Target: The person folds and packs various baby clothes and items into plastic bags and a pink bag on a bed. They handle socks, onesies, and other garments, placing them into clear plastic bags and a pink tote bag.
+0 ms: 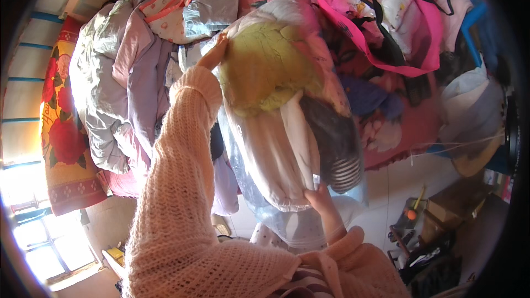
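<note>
A clear plastic bag (252, 198) full of folded clothes lies before me, its near end reaching over the bed's edge. Inside, a yellow-green garment (265, 66) rests above a cream garment (265, 153) with a long sleeve. To their right is a dark garment with a striped cuff (345, 176). My left hand (214, 53) reaches to the left side of the yellow-green garment; its fingertips are partly hidden, and its grip is unclear. At the cream garment's lower hem, near a small white tag (316, 179), my right hand (322, 203) pinches the fabric.
Grey and lilac bedding (107, 74) is heaped on the left. A pink tote bag (414, 60) with black straps holds clothes at the far right. Beside the bed's red floral cover (414, 132) stands a blue-framed chair (470, 29). A cardboard box (455, 205) sits lower right.
</note>
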